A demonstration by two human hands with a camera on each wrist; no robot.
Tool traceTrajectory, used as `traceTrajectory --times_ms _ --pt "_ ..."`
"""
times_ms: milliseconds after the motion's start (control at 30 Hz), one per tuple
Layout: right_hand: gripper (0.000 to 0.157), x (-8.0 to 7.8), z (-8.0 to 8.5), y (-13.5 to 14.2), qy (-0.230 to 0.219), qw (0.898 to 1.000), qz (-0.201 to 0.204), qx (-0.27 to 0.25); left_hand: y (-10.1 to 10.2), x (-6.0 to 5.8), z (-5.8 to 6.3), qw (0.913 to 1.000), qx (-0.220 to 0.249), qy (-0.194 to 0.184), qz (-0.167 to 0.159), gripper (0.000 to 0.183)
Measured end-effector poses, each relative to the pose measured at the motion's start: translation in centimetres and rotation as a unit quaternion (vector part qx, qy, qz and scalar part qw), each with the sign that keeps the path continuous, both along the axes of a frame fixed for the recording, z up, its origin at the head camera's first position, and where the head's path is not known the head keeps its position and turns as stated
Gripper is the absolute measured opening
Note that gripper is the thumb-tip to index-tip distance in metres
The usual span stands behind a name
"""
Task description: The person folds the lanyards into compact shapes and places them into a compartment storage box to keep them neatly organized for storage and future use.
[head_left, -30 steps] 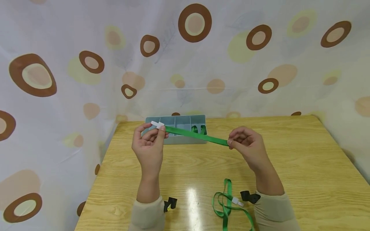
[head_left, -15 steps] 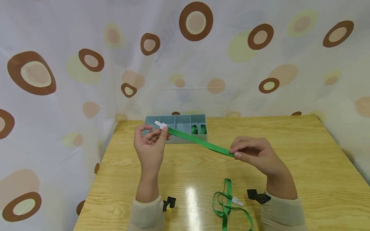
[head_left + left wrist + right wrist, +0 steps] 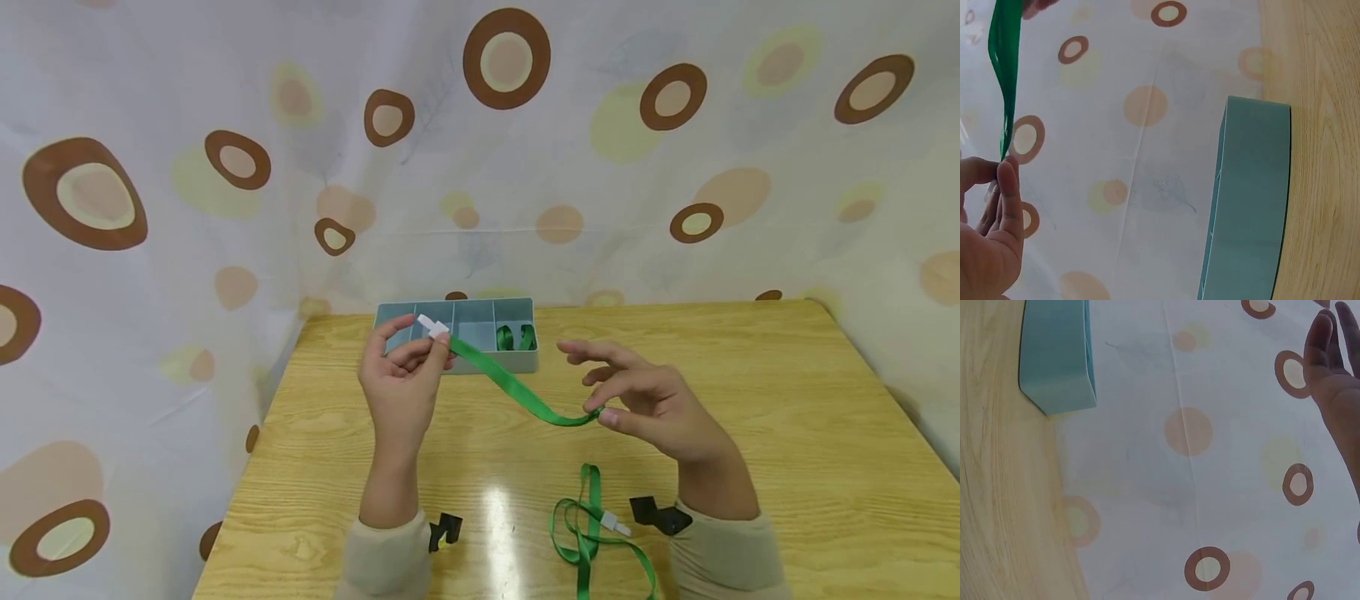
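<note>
A green lanyard [image 3: 510,385] hangs in a shallow sag between both hands above the table. My left hand [image 3: 405,379] pinches it just beside its white plastic clip [image 3: 435,327]. At the other end, the thumb and a finger of my right hand [image 3: 652,408] pinch the strap, while the other fingers are spread. The left wrist view shows the strap [image 3: 1005,62] rising from the left fingertips. In the right wrist view only part of the right hand [image 3: 1335,375] shows, and the strap is out of sight there.
Behind the left hand stands a blue-grey divided box [image 3: 487,361]. Rolled green straps [image 3: 505,337] sit in its right compartment. Another green lanyard [image 3: 592,500] with a white clip lies loosely looped on the wooden table [image 3: 810,417]. A patterned curtain [image 3: 570,167] hangs behind.
The strap has gone from taut to slack. My right hand moved down and its outer fingers spread; my left hand shifted slightly right.
</note>
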State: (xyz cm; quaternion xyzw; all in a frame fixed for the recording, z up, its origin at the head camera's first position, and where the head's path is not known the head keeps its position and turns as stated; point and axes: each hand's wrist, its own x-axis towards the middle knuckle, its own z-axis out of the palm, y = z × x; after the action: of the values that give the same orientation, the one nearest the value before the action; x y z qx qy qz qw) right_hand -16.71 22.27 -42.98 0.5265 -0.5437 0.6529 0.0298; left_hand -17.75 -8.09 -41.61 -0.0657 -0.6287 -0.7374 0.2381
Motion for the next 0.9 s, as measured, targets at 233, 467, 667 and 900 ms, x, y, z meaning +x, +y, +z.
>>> traceTrajectory --times_ms 233,467,667,900 --pt "0.028 0.1 0.2 -1.4 -0.014 0.998 0.058 -0.002 1.1 0.4 -0.1 0.9981 -0.030 -0.027 -0.046 0.037" --pt "0.026 0.4 0.3 -2.6 -0.061 0.993 0.098 0.002 1.8 0.8 0.1 0.9954 -0.054 -0.024 -0.076 0.035" --pt "0.026 0.9 0.7 -2.4 -0.074 0.995 0.053 0.037 1.8 1.0 0.1 0.9956 -0.051 -0.017 -0.076 0.036" --pt "0.027 1.4 1.0 -2.7 -0.074 0.995 -0.023 0.060 1.9 1.3 0.2 0.9958 -0.042 -0.007 -0.081 0.038"
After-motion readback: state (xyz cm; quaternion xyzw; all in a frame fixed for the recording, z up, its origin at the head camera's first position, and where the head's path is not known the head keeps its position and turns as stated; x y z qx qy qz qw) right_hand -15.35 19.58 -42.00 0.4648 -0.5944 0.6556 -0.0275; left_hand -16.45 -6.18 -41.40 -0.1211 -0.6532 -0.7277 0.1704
